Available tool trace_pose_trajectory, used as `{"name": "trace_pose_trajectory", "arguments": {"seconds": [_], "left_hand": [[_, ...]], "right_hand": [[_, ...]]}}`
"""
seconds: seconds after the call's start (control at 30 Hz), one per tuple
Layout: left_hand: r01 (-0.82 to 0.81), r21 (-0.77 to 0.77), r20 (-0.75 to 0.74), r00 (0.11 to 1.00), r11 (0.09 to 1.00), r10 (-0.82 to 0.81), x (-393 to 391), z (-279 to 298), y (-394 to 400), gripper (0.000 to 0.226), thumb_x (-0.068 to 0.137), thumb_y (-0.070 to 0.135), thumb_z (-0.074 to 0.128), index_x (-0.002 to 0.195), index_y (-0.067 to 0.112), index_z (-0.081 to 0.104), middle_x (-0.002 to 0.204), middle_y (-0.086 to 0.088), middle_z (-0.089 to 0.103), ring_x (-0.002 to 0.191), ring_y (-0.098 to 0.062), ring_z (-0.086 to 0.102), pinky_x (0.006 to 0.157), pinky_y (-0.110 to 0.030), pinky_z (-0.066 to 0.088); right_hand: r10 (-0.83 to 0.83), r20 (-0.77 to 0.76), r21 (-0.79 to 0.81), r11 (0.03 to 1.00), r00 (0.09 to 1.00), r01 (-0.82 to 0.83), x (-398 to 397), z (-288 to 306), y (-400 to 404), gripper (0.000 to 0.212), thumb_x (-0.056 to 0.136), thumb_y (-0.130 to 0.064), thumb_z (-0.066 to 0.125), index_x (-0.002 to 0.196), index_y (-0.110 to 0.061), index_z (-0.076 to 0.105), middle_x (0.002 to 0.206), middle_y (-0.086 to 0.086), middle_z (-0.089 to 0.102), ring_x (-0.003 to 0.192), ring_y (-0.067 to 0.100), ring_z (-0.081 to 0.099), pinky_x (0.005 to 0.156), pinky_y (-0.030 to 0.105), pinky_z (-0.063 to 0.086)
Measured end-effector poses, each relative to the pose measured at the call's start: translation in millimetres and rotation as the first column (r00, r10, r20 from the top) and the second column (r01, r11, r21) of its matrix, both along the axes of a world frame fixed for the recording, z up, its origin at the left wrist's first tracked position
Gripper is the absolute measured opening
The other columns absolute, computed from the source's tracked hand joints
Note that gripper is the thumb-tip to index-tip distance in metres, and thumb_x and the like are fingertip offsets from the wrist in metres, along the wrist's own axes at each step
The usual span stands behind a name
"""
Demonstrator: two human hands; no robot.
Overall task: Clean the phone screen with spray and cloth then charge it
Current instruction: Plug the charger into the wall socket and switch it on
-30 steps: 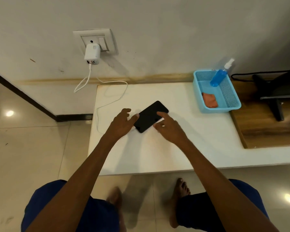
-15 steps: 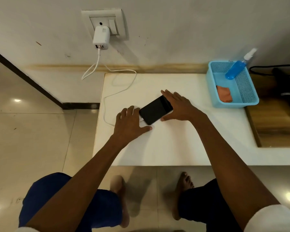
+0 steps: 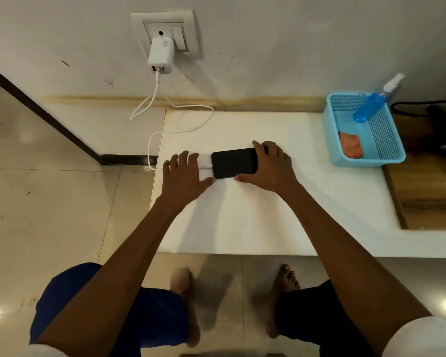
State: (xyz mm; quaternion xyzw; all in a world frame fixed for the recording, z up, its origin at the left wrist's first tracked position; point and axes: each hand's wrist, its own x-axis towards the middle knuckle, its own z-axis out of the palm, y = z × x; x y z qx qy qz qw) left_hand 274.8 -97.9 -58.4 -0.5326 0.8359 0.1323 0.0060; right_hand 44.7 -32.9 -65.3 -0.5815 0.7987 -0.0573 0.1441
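A black phone point(image 3: 233, 163) lies screen up and crosswise on the white table point(image 3: 255, 222). My right hand point(image 3: 273, 168) grips its right end, fingers over the far edge and thumb on the near edge. My left hand point(image 3: 183, 176) lies flat with spread fingers just left of the phone, thumb near its lower left corner. It covers part of the white charging cable point(image 3: 191, 130), whose end reaches the phone's left edge. The cable runs up to a white charger point(image 3: 161, 55) in the wall socket point(image 3: 188, 21). The blue spray bottle point(image 3: 368, 106) and orange cloth point(image 3: 350, 148) sit in a blue basket point(image 3: 368, 164).
The basket stands at the table's back right, beside a wooden surface point(image 3: 428, 197) with dark cables and a dark object. The table's left edge drops to a tiled floor point(image 3: 49, 215). My bare feet stand below the table's front edge.
The phone has turned from a diagonal to lying level. My right hand has closed over its right end. My left hand has flattened beside its left end, over the cable.
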Motion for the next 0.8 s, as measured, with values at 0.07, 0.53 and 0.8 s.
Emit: {"name": "trace_pose_trajectory", "arguments": {"seconds": [0.07,0.53,0.8], "left_hand": [[0.001,0.035,0.016,1.0,0.999,-0.002,4,-1,-2,0.079,0.087,0.06,0.059,0.149,0.018,0.035,0.159,-0.01,0.027,0.146,-0.034,0.024,0.118,-0.051,0.019],[-0.054,0.145,-0.055,0.997,0.988,0.062,24,1,-10,0.079,0.091,0.057,0.058,0.154,0.02,0.027,0.164,-0.01,0.017,0.151,-0.032,0.014,0.121,-0.05,0.013],[-0.103,0.077,-0.227,0.967,0.992,0.118,34,24,-33,0.07,0.093,0.048,0.06,0.149,0.012,0.038,0.154,-0.008,0.041,0.142,-0.028,0.036,0.115,-0.046,0.03]], "right_hand": [[-0.021,0.011,-0.007,1.0,1.0,0.021,5,0,-2,0.111,0.066,-0.078,0.064,0.151,-0.021,0.022,0.151,0.006,0.028,0.14,0.029,0.028,0.112,0.049,0.027],[-0.006,0.072,-0.015,1.0,0.997,0.007,17,1,-17,0.1,0.065,-0.079,0.065,0.144,-0.025,0.036,0.145,0.005,0.034,0.135,0.029,0.032,0.109,0.046,0.03],[0.192,0.126,-0.157,0.973,0.973,-0.171,26,17,-88,0.047,0.1,-0.042,0.048,0.145,-0.03,0.043,0.149,-0.001,0.042,0.136,0.024,0.039,0.106,0.043,0.039]]}}
